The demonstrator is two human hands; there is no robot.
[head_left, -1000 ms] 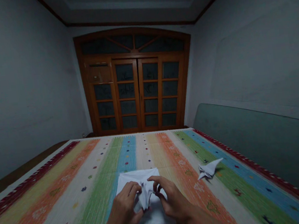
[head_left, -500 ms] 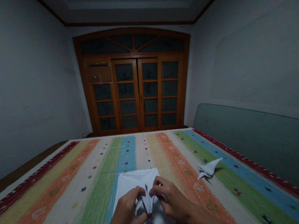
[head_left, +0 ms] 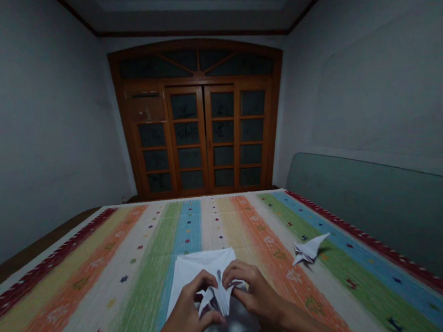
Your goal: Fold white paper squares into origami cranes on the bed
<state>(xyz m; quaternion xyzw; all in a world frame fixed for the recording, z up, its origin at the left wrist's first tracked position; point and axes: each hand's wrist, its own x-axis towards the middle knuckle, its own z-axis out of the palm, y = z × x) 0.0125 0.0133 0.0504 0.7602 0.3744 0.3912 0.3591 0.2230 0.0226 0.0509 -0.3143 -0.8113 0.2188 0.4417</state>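
Between my hands is a white folded paper crane, its wings partly spread and a narrow point toward me. My left hand curls around its left side, index finger on the paper and thumb lower down near the point. On the other side my right hand pinches the right wing between thumb and fingers. Beneath the crane lies a stack of white paper sheets. A second paper crane rests on the cloth to the right, apart from both hands.
A striped, colourful tablecloth covers the table. Along the right side runs a grey-green panel. Wooden doors with glass panes stand beyond the table's far edge, between pale walls.
The crane's wings have spread wider and its body shows more. My left thumb has come away a little from the paper, while my right fingers stay on the wing.
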